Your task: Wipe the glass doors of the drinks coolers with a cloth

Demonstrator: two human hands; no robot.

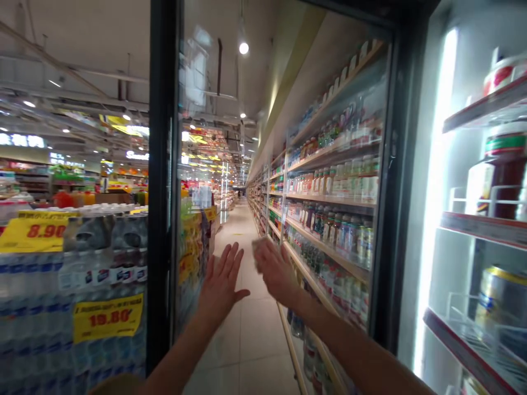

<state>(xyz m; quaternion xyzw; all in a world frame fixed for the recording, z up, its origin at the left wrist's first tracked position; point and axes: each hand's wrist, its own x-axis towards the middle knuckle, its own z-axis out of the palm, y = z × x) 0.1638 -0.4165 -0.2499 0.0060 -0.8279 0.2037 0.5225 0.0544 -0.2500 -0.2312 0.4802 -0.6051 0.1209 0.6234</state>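
Note:
A glass fridge door with a black frame stands swung open before me, with the aisle showing through its pane. My left hand is stretched out at the pane, palm forward and fingers apart, holding nothing. To its right, my right hand is closed around a small pale cloth, at or close to the glass. Its fingers are slightly blurred, and part of the cloth is hidden under them. Whether either hand presses on the pane, I cannot tell for certain.
On the right, the lit fridge has shelves with bottles and a can. Packs of bottled water with yellow price signs are stacked at left. Through the glass, long drink shelves line the tiled aisle floor.

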